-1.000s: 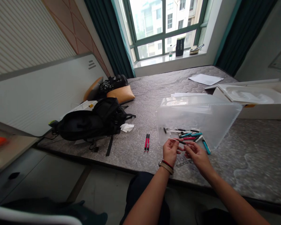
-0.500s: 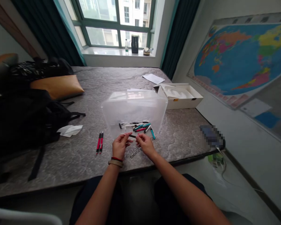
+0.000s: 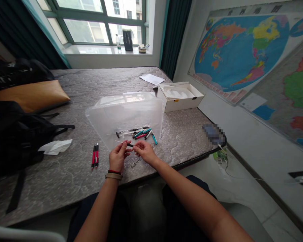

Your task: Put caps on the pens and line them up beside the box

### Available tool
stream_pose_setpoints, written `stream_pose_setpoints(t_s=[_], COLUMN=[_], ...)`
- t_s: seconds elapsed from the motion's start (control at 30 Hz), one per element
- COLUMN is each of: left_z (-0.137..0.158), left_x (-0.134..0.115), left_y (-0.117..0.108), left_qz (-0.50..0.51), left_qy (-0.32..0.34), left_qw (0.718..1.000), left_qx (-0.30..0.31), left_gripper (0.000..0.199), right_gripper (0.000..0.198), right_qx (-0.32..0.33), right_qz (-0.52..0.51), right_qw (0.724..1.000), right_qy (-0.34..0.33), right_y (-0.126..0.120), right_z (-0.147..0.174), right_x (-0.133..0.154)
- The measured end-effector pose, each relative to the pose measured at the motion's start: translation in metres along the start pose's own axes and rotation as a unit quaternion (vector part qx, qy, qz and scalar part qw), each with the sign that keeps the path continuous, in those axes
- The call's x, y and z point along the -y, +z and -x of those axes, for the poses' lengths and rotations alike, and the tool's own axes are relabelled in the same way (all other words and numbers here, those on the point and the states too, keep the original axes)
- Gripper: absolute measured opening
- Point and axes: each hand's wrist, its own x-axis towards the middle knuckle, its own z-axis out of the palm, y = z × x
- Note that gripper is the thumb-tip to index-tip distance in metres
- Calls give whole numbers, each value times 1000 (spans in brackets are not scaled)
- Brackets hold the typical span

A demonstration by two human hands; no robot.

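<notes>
My left hand (image 3: 117, 157) is closed in a pinch on a black pen barrel (image 3: 130, 145). A thin white stick like a pen refill (image 3: 119, 141) pokes out leftward past its fingers; I cannot tell if it is joined to the barrel. At the barrel's right end, the fingertips of my right hand (image 3: 146, 153) are closed on it. Just beyond both hands lies a pile of loose pen parts (image 3: 141, 133), some teal, red, white and black, on a clear plastic sheet or folder (image 3: 126, 114). Two red-and-black pens (image 3: 95, 156) lie side by side left of my left hand.
Behind the folder at right is an open white box (image 3: 183, 104). A crumpled tissue (image 3: 57, 147) and a black backpack (image 3: 15, 134) lie on the left. A blurred phone (image 3: 214, 134) with a cable rests near the right edge of the grey quilted surface (image 3: 78, 181).
The view has swung to the right, so everything sits further left in the picture. Both hands stay together on the black pen barrel, with little visible change in their grip.
</notes>
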Motion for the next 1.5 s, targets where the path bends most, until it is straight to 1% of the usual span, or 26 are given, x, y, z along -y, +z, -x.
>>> stream_pose_setpoints(t_s=[0.17,0.3,0.43,0.57,0.7,0.97,1.13,1.33,1.5], left_z=[-1,-3,-7,-8,-8,-8,-6,-5,-4], left_x=[-8,-16,-14,-8,-6,-8,-8,-12,-15], left_y=[-2,-5,-11,-15,-15,-17,-15,-16,-17], left_qz=[0,1,-11,-36,-52,-64,-89,-83,-103], left_qy=[13,36,69,94,99,115,124,142,136], left_qw=[1000,999,995,993,992,988,987,985,985], left_qx=[4,-38,-71,-62,-55,-76,-46,-55,-35], left_gripper=[49,48,43,40,39,41,39,38,39], right_gripper=[33,31,29,29,31,31,32,33,33], right_qx=[-9,-17,-21,-14,-11,-20,-28,-21,-14], right_qz=[5,10,25,47,50,52,63,71,82], right_qw=[1000,1000,999,999,999,998,998,997,996], right_qy=[-7,3,-6,-18,-12,-5,-8,-21,-15], right_y=[1,0,-2,-3,-2,1,-1,-1,0], right_z=[0,-2,-3,-4,-4,-2,-2,-3,0], right_x=[-1,-1,-2,-9,-14,-4,-7,-7,-2])
